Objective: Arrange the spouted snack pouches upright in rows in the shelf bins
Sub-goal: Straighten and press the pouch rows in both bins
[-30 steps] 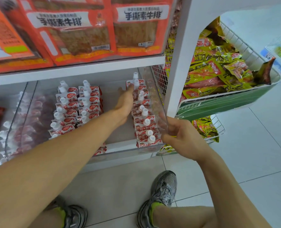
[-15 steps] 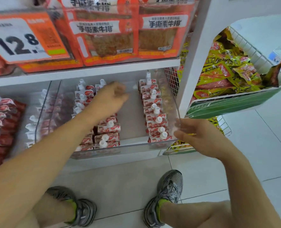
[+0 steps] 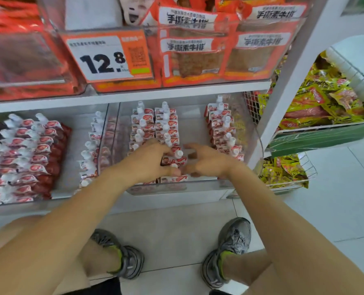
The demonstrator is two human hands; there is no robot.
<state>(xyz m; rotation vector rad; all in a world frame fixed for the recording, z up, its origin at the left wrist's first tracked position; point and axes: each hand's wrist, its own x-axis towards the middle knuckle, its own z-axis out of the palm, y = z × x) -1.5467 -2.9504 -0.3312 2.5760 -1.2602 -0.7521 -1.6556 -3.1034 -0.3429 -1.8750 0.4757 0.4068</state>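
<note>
Step in hand, as I read it: squaring up the front end of the middle rows in the clear shelf bin [image 3: 255, 133]. Both hands are inside the bin near its front wall. Left hand [image 3: 149, 165] sits over the front of the two left-centre rows [image 3: 155, 126], fingers curled down around the near pouches; its grip looks closed around a pouch top at thumb level, but which pouch exactly is hidden by the knuckles. Right hand [image 3: 206, 160] is just beside it, fingers half spread and bent like a claw, tips reaching toward the front pouch [image 3: 174, 160] that stands between the two hands with its white cap showing. Can't tell whether the right fingertips touch that pouch or hover just off it; nothing is clearly pinched on that side. Pouches in the bin stand upright, spouts up: two tight rows at left-centre, one row against the right wall [image 3: 221, 128], and a bare strip of bin floor between them. The neighbouring bin on the left [image 3: 27, 154] holds more pouches, leaning rather than upright. Next move probably calls for pressing the front pouches together from both sides, keeping caps vertical, then filling the bare strip with another row. Risk: nudging one pouch tips its neighbours like dominoes.
</note>
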